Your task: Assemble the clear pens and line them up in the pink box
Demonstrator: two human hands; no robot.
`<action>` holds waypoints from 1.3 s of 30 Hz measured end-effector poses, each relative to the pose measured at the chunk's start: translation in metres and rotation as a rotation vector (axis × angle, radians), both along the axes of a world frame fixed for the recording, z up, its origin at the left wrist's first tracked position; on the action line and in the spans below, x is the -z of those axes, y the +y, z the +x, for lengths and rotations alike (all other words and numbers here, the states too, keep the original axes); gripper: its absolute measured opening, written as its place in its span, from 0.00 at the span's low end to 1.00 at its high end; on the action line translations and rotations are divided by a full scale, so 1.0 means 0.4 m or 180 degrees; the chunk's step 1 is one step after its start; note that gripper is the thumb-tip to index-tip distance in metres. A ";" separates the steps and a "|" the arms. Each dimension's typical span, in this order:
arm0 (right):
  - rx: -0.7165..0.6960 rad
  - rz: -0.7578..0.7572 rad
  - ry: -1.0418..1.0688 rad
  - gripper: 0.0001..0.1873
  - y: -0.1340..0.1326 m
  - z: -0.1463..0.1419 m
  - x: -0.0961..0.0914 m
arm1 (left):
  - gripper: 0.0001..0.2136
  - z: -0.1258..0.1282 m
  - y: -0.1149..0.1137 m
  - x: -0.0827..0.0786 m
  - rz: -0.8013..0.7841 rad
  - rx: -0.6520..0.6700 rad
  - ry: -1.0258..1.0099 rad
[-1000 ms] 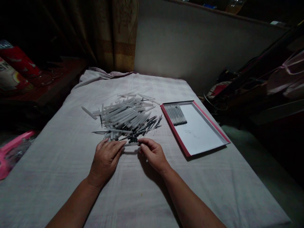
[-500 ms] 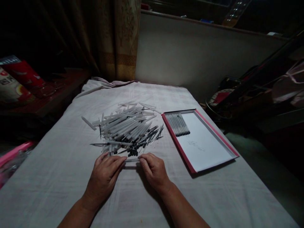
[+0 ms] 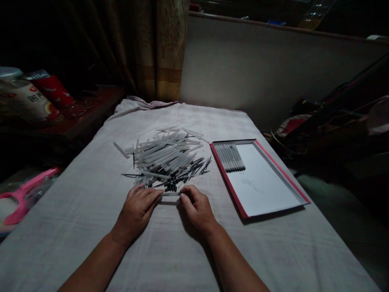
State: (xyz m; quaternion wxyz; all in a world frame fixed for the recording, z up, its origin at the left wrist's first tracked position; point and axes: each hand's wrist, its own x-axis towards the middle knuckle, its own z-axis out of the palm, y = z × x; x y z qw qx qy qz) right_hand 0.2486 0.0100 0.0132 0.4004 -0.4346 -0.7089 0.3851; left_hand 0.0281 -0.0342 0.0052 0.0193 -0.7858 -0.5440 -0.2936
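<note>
A clear pen barrel (image 3: pixel 170 194) lies level between my hands, just in front of a heap of pen parts. My left hand (image 3: pixel 140 209) is closed on its left end, and my right hand (image 3: pixel 197 207) pinches the right end, where a dark tip shows. Behind them spread many clear pen barrels (image 3: pixel 164 156), with dark refills (image 3: pixel 194 168) on the right side of the heap. Small black caps (image 3: pixel 171 187) sit at its near edge. To the right, a shallow red-edged box lid (image 3: pixel 232 196) holds a row of assembled pens (image 3: pixel 230 158) in its far left corner.
A pale checked cloth (image 3: pixel 146 259) covers the table. On a side table at left stand a labelled jar (image 3: pixel 33 101) and a red container (image 3: pixel 56 91). A pink-handled item (image 3: pixel 33 188) is at the left edge. A curtain (image 3: pixel 168 52) hangs behind.
The view has shifted slightly, so more of the left side shows. Both hands still hold the pen barrel in the same place before the heap.
</note>
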 end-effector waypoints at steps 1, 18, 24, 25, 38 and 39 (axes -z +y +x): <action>0.0011 -0.0017 -0.0030 0.10 0.002 0.000 0.002 | 0.13 0.000 0.000 0.001 -0.0001 0.0004 0.0008; -0.0126 -0.0243 0.0080 0.09 0.001 0.004 0.005 | 0.11 0.006 0.001 -0.015 0.0133 0.0127 0.0050; -0.0054 -0.0180 0.0157 0.09 0.004 0.006 0.007 | 0.10 0.003 0.004 -0.008 0.0137 0.0192 -0.0016; -0.0030 -0.0186 0.0135 0.10 0.005 0.006 0.008 | 0.10 0.003 0.005 -0.007 0.0150 0.0219 -0.0038; -0.0195 -0.0356 0.0025 0.09 0.003 0.010 0.015 | 0.09 0.011 0.006 -0.027 0.0283 0.0215 -0.0061; -0.0188 -0.0300 -0.0022 0.09 0.003 0.010 0.014 | 0.09 0.012 0.006 -0.028 0.0266 0.0207 -0.0076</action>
